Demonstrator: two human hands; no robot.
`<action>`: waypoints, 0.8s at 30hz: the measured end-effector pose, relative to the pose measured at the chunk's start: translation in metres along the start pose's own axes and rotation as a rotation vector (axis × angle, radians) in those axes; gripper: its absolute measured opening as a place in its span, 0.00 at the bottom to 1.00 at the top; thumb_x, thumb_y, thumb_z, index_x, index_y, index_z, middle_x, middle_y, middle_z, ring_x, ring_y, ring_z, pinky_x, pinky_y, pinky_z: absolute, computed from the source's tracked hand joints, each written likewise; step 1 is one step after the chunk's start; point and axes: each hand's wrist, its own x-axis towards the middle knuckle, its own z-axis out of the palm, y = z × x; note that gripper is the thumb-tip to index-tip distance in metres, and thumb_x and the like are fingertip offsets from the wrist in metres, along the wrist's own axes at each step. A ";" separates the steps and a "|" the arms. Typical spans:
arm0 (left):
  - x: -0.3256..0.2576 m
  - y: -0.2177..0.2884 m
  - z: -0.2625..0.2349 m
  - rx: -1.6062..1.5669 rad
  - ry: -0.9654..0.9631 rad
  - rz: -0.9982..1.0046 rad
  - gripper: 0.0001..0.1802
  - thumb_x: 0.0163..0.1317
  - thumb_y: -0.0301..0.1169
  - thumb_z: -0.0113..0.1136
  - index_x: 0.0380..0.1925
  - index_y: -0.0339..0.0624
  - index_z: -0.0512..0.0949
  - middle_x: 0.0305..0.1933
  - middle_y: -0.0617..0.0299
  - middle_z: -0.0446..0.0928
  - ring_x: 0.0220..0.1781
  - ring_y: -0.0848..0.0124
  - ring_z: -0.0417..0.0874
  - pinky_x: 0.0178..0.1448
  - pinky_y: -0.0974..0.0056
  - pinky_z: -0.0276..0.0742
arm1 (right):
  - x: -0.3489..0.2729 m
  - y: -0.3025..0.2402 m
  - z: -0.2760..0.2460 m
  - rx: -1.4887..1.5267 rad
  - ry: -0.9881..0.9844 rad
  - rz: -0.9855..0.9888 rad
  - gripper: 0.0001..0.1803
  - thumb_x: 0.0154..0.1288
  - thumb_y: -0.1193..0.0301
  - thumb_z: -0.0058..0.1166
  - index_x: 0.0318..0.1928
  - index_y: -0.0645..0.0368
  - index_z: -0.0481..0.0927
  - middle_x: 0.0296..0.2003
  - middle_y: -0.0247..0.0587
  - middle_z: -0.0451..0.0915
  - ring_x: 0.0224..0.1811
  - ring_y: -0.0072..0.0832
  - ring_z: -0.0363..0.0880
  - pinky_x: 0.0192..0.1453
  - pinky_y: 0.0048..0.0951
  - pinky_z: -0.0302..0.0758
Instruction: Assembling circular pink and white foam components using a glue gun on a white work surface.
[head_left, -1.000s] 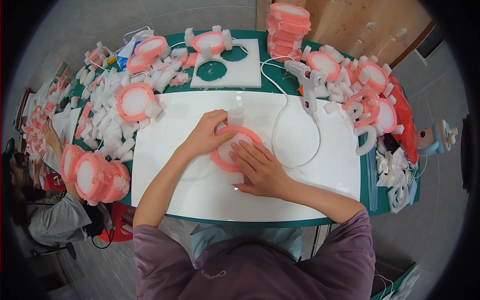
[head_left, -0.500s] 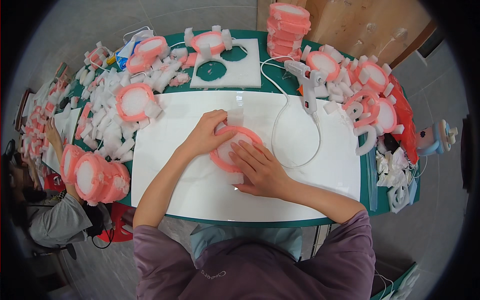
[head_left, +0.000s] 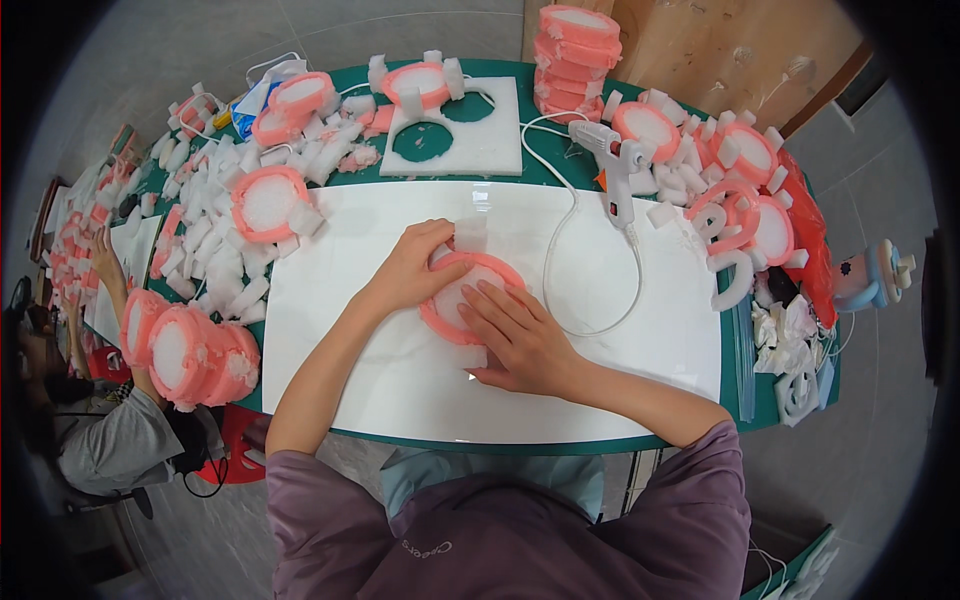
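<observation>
White board (head_left: 400,390) is bearing the pink foam ring (head_left: 470,297); left hand (head_left: 415,268) is gripping its left rim, right hand (head_left: 520,340) is lying flat over it, seemingly pressing; fingers are hiding its centre.

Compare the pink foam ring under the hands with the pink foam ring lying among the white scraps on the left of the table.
The ring under the hands lies on the white board; the left ring lies among loose white foam scraps. The left hand and right hand press and partly hide the first; nothing touches the second. Both are round, pink-rimmed, white in the middle, with white blocks on the rim.
</observation>
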 end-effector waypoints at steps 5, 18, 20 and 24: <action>0.000 0.000 0.001 0.007 0.002 0.001 0.16 0.49 0.33 0.62 0.30 0.32 0.70 0.30 0.49 0.71 0.34 0.54 0.71 0.40 0.59 0.67 | 0.000 0.000 0.001 -0.002 -0.006 -0.001 0.39 0.45 0.56 0.62 0.57 0.62 0.67 0.59 0.51 0.65 0.65 0.43 0.60 0.67 0.45 0.56; -0.001 -0.003 0.001 -0.015 0.008 0.005 0.16 0.49 0.33 0.62 0.29 0.32 0.70 0.29 0.49 0.71 0.32 0.55 0.70 0.38 0.59 0.66 | -0.001 0.000 0.001 0.001 -0.007 0.005 0.39 0.45 0.56 0.62 0.57 0.62 0.67 0.59 0.50 0.64 0.65 0.43 0.59 0.67 0.45 0.55; 0.000 -0.003 0.001 -0.017 0.009 0.004 0.16 0.50 0.33 0.62 0.29 0.32 0.70 0.29 0.49 0.71 0.32 0.55 0.70 0.38 0.59 0.67 | 0.000 0.000 0.001 0.000 -0.013 0.007 0.39 0.45 0.56 0.63 0.57 0.62 0.67 0.59 0.50 0.64 0.65 0.43 0.59 0.67 0.45 0.55; 0.000 0.001 0.001 -0.017 0.013 0.010 0.16 0.49 0.33 0.62 0.29 0.32 0.70 0.30 0.49 0.71 0.33 0.54 0.71 0.40 0.59 0.67 | -0.001 0.000 0.002 0.003 -0.002 0.002 0.40 0.45 0.56 0.63 0.57 0.62 0.67 0.59 0.51 0.64 0.65 0.43 0.59 0.67 0.45 0.55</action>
